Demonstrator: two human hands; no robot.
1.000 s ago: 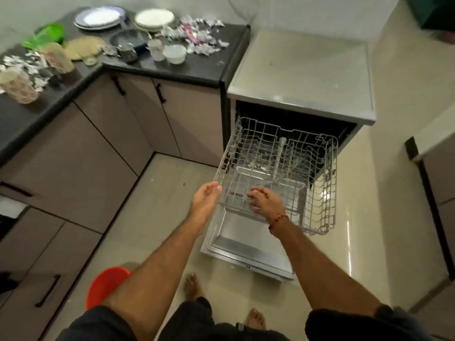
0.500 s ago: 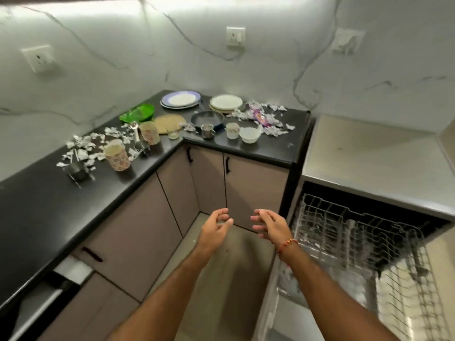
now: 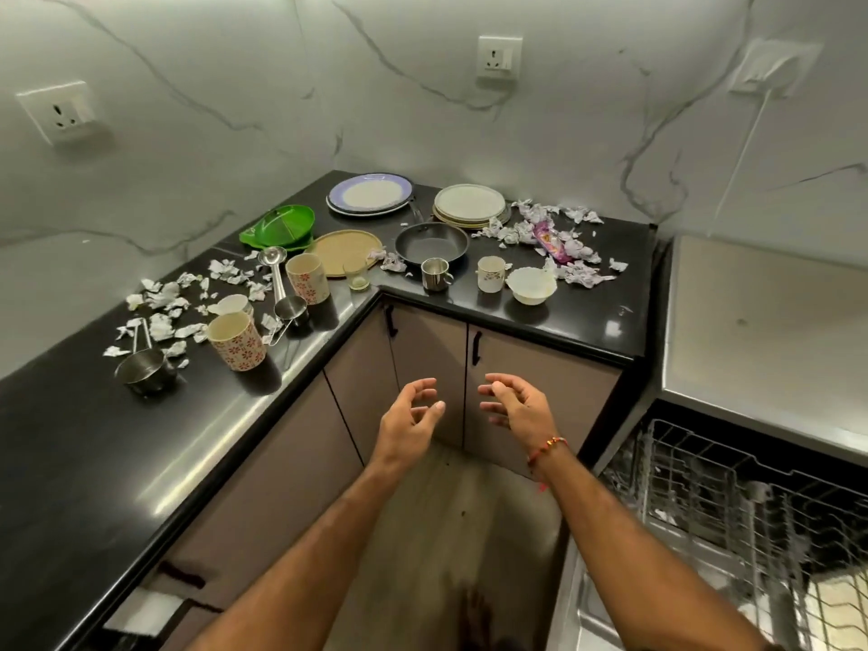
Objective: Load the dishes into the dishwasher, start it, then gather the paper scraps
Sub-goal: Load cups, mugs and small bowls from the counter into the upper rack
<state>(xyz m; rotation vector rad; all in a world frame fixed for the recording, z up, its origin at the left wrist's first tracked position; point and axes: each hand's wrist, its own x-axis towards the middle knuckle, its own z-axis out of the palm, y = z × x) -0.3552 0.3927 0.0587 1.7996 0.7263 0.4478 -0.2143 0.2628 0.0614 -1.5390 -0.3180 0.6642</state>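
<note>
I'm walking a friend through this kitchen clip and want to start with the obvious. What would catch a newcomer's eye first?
Probably the clutter on the black L-shaped counter: stacked plates and a dark frying pan near the back corner, with torn paper scraps strewn around them. In front, the left hand and right hand hover empty with loosely curled fingers, and at lower right the dishwasher's wire rack stands pulled out.
</note>
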